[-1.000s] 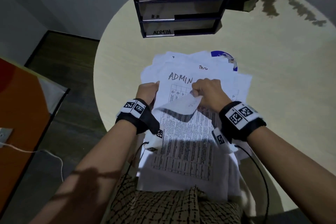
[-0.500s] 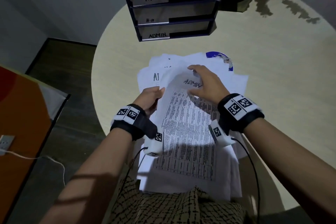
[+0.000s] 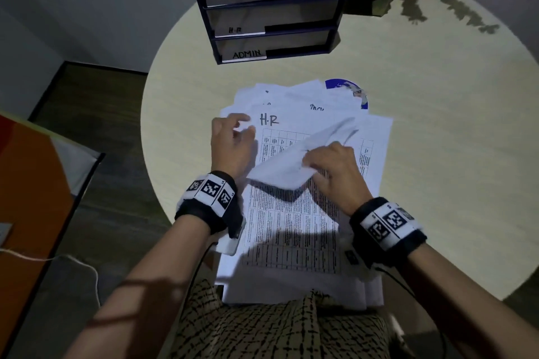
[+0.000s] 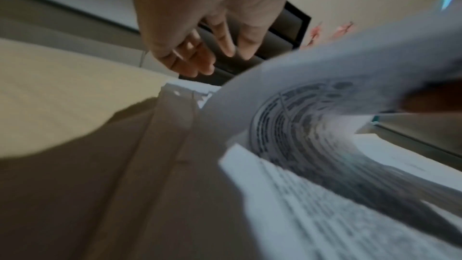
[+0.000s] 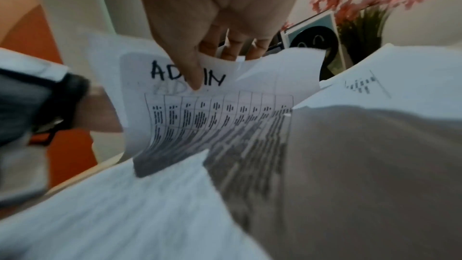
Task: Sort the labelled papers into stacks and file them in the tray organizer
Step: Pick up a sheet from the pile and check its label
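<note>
I see my right hand [image 3: 329, 166] pinching the curled ADMIN sheet [image 5: 220, 110], thumb covering part of its label. It lifts off the paper pile [image 3: 294, 242] on the counter [image 3: 437, 125], where an H.R sheet [image 3: 294, 125] lies exposed. My left hand [image 3: 233, 146] hovers there, fingers loose, holding nothing. The tray organizer [image 3: 271, 9] is cut off at the top; its highest label is unreadable.

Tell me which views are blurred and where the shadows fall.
Head view: fairly sharp, edges bowed, forearm shadows across the papers. Left wrist view: curled sheet smeared, dark shadow on the table. Right wrist view: ADMIN sheet readable, foreground paper blurred.
</note>
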Motion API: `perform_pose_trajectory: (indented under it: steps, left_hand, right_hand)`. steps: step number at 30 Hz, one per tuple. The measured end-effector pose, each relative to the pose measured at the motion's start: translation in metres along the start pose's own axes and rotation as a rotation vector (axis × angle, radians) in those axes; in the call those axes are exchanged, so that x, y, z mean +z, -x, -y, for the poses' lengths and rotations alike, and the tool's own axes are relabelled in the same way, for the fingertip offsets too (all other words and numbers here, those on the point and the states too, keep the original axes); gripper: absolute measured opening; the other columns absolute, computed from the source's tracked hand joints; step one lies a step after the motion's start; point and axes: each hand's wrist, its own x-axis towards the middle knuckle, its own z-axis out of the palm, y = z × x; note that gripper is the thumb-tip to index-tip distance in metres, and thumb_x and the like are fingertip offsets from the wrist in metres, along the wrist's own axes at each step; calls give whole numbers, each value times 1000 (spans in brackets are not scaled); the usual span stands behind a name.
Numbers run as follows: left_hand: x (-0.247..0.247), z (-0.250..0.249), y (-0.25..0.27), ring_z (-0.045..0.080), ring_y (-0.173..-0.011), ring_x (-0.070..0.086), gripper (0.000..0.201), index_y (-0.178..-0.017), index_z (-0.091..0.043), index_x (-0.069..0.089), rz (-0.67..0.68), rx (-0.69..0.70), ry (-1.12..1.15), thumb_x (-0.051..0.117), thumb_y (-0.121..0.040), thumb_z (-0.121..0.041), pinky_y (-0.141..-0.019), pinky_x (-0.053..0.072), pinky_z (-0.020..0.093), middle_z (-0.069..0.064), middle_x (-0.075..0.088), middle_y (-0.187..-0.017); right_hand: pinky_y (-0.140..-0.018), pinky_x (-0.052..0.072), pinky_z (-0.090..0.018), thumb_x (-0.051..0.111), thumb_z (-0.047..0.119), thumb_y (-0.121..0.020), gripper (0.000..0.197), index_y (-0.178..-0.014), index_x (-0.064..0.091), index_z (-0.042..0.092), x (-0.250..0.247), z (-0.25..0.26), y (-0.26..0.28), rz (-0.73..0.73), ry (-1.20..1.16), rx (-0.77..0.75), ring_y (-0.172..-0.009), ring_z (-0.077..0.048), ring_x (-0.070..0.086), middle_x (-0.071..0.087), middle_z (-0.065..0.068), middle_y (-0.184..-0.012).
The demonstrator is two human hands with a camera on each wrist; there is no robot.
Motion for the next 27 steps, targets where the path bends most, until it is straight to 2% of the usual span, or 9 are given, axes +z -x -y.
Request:
perform_pose_trajectory:
  steps: [4,7,9,11,14,18,20,23,27]
  left_hand:
    - [1,-8,11,16,-70,52,51,-66,-25,63,333,-215,206,34,-89,-60,-74,40,29,-4,57,-69]
    - [4,-13,16,11,-77,46,61,-90,-31,65,451,-392,240,27,-78,-77,-78,40,37,-10,55,-85]
    - [8,-17,21,9,-80,50,61,-115,-14,59,448,-375,175,43,-82,-62,-87,48,34,-2,62,-106]
    - [13,-14,23,19,-86,61,32,-111,-9,60,425,-291,110,58,-89,-32,-80,51,27,8,67,-105]
    - [15,-22,14,29,-80,61,18,-100,-9,62,298,-258,12,55,-90,-23,-69,46,33,11,66,-88]
    - [16,-71,-14,14,-63,51,27,-113,4,57,145,-128,109,50,-94,-14,-46,43,13,8,55,-87]
    - [20,-101,-31,6,-77,55,30,-121,4,54,63,-54,245,47,-95,-9,-52,42,1,1,55,-104]
    - [34,-135,-60,15,-107,56,34,-125,-1,51,-67,-1,382,50,-94,-14,-72,43,8,-2,54,-114]
    - [82,-146,-70,15,-85,56,29,-110,-6,60,45,67,162,56,-85,-19,-64,41,17,7,62,-104]
  right_hand:
    - [-84,47,-37,49,-11,-80,47,-122,50,10,-5,-2,-34,-101,-167,252,-97,-25,54,54,-11,-127]
    - [-87,45,-39,40,-14,-78,55,-126,41,14,0,-9,-56,-27,-73,348,-104,-37,50,44,-8,-134]
    - [-91,46,-44,41,-13,-82,52,-128,41,12,3,-10,-67,76,-47,346,-109,-39,51,47,-12,-132]
    - [-97,44,-40,46,-7,-86,48,-131,38,10,3,-10,-72,93,-70,332,-115,-33,51,47,-12,-134]
    - [-106,37,-36,54,3,-86,53,-134,34,9,-4,-18,-67,-173,-268,480,-126,-24,43,39,-8,-139]
    - [-106,39,-44,62,30,-81,62,-133,30,19,-27,-35,-45,-499,-549,807,-121,-18,43,35,-1,-134]
    - [-102,45,-44,63,31,-81,50,-124,39,21,-42,-43,-36,-423,-703,866,-111,-18,54,49,-4,-127]
    - [-87,53,-43,57,9,-85,12,-87,65,17,-71,-52,-32,-357,-830,819,-84,-23,65,69,-5,-91]
    - [-60,42,-23,50,4,-84,17,-88,66,-1,-115,-85,-36,-563,-500,837,-75,-14,51,59,-5,-82]
